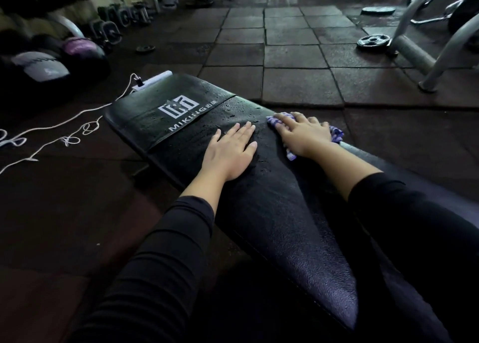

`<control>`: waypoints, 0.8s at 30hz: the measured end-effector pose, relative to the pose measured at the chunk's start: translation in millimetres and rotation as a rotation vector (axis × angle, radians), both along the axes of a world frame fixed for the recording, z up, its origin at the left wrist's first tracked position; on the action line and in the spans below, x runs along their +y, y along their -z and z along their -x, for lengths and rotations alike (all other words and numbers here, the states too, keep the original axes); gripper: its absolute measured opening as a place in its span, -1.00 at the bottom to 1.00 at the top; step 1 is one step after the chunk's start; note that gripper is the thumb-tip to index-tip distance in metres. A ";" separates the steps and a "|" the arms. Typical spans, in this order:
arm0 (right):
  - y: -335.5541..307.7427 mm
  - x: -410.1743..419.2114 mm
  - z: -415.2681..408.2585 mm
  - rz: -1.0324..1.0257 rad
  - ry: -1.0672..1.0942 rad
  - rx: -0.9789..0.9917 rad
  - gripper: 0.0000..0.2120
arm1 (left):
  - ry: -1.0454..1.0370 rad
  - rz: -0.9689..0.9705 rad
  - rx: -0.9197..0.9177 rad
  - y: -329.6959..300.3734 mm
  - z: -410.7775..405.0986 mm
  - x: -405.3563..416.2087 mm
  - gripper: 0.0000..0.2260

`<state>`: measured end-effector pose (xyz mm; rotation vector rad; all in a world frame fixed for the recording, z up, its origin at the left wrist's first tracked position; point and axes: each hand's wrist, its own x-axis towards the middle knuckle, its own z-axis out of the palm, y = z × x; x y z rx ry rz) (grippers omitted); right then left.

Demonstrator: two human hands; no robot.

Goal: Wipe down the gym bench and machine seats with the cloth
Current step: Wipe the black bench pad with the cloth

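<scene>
A gym — rubber floor tiles (293,55), dumbbells (121,19), weight plate (373,42), padded bench (272,200).

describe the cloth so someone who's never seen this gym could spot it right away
Start at the long black padded bench with the white logo, running down the middle of the view. On its right edge, under the right hand, lies the cloth. It is the only purple-and-white patterned fabric there, crumpled against plain black vinyl.

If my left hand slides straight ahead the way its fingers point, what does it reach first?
Probably the seam across the black padded bench, then the white printed logo. The left hand lies flat; only water droplets lie between.
</scene>
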<state>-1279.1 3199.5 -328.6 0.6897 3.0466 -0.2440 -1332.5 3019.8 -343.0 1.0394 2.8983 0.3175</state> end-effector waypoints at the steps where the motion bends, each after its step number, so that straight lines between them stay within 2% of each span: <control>1: 0.4 0.8 -3.0 -0.014 0.008 -0.002 -0.53 | -0.004 -0.003 0.001 0.4 -0.7 -0.3 -0.52; 15: 5.8 -13.4 -16.6 -0.070 -0.011 0.024 -0.55 | -0.015 0.045 0.018 -2.2 -6.1 -0.2 -0.51; 24: 4.9 -14.8 -15.1 -0.110 0.038 0.013 -0.56 | 0.119 0.102 -0.040 -3.5 10.8 0.3 -0.46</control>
